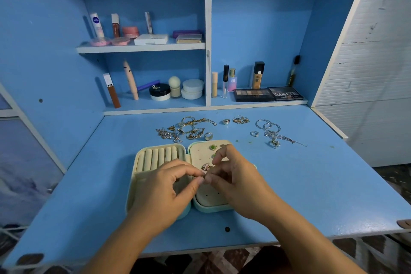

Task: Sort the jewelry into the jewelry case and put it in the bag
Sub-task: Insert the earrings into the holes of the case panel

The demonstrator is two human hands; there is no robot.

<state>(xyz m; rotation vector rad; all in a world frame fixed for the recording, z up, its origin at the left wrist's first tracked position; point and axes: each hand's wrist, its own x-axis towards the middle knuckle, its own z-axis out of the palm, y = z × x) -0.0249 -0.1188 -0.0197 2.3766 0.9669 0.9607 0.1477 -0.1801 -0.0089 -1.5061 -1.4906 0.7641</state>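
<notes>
Left hand: your left hand (164, 187) lies over the case's left half, thumb and forefinger pinched together; what they pinch is too small to tell.
Right hand: your right hand (235, 180) is over the right half, fingers curled, its tips meeting the left hand's tips above the hinge.
Butterfly earring: the butterfly earring (206, 166) sits just past the meeting fingertips, at your right forefinger and thumb, which appear to pinch it.
Jewelry case: the jewelry case (131, 184) lies open flat on the desk (311, 184) under both hands, with ring rolls (160, 158) on the left and a holed panel (209, 198) on the right.
Green stud: the green stud (213, 147) is at the panel's far edge, beyond your right hand.
Loose pieces: a gold pile (189, 129) lies beyond the case, with silver hoops (268, 125) far right, well apart from your hands.
Shelves: makeup palettes (266, 94) and bottles are at the back.
</notes>
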